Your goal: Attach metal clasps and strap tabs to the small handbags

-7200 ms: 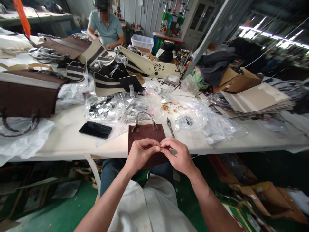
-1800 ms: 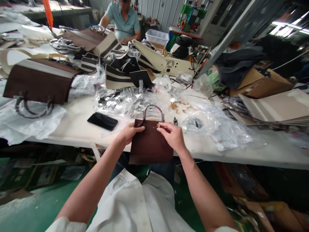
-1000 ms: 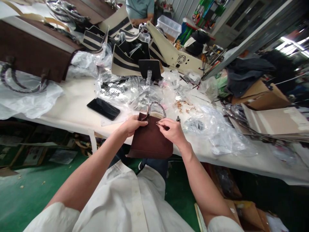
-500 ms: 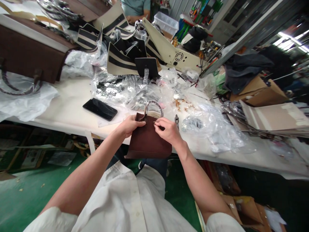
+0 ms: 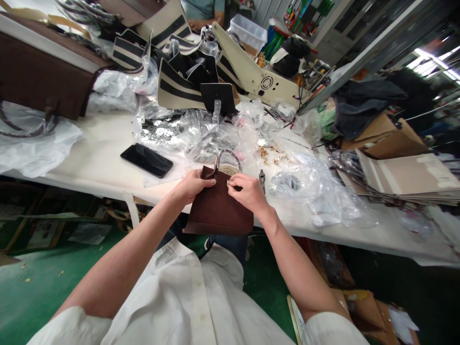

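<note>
A dark brown handbag panel (image 5: 219,211) with a curved, glossy handle (image 5: 232,154) leans at the table's front edge. My left hand (image 5: 196,186) pinches its upper left corner by the handle's base, thumb on top. Close to the panel's upper right side, my right hand (image 5: 246,190) has thumb and fingertips pressed together on a tiny, light metal piece. Its exact kind is too small to make out. Right of that hand lies a dark metal tool (image 5: 262,179), and several gold-coloured fittings (image 5: 265,155) are scattered behind it.
A black phone (image 5: 146,160) lies on the left of the white table (image 5: 104,139). Crumpled clear plastic bags (image 5: 319,196) spread to the right. Behind are striped bag pieces (image 5: 179,91), a cream machine arm (image 5: 247,72) and a larger brown bag (image 5: 39,72). A person (image 5: 203,14) is at the far side.
The view has shifted slightly, so the table things sit a little differently in it. My right fingertips have edged slightly along the panel; my left hand keeps its hold.
</note>
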Demonstrator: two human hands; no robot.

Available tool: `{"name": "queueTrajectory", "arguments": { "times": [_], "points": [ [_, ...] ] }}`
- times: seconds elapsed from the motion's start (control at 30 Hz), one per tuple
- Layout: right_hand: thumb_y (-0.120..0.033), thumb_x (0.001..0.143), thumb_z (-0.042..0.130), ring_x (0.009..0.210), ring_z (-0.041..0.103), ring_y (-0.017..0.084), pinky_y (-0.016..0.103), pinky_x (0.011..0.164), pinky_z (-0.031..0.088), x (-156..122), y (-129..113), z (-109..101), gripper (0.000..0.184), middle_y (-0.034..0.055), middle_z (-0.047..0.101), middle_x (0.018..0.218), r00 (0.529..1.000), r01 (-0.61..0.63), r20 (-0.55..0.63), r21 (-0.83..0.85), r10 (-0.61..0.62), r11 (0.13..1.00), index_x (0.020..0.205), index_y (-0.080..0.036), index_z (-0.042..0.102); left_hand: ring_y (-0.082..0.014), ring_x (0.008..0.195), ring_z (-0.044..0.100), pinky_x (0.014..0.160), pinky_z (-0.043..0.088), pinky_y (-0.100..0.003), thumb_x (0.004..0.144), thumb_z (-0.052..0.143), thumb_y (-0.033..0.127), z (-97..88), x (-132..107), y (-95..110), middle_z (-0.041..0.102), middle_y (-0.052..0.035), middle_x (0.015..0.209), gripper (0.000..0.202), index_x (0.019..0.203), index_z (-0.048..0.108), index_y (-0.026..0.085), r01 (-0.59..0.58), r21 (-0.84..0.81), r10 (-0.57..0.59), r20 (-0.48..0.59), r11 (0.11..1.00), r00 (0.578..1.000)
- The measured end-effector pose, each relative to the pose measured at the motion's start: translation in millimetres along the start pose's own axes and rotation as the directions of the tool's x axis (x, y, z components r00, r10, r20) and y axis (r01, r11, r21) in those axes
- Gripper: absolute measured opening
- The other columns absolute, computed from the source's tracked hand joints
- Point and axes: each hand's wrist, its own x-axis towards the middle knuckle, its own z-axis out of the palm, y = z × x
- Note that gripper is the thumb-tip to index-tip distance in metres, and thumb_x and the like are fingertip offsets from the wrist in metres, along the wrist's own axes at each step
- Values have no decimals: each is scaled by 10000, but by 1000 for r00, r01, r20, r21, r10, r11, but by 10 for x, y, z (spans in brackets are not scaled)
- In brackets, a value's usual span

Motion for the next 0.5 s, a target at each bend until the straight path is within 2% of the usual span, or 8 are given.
{"name": "queueTrajectory", "arguments": {
  "times": [0.17,0.37,0.5],
  "points": [
    [-163,1032,682,873,779,198,314,818,599,1,-61,5,257,40,828,1021,1000,-22,16,-101,24,995,792,-237,740,-298,929,763,917,611,-426,546,1062,362,-6,0,-3,840,-91,978,561,1021,843,162,-16,8,16,17,1000,1000],
    [-128,1021,692,865,762,187,311,700,515,36,-45,0,220,32,840,1073,992,83,119,-284,-51,955,843,-230,770,-285,948,764,936,599,-410,545,1070,352,-20,-18,-23,848,-93,1031,607,1076,847,160,-36,-6,36,14,999,999],
    [-145,1011,701,879,774,185,301,761,562,29,-28,8,209,23,839,1072,998,20,69,-176,-8,984,842,-241,777,-279,933,761,917,601,-401,562,1061,340,-16,-32,-38,851,-95,1061,592,1084,847,164,-44,-18,44,-2,999,999]
  ]
}}
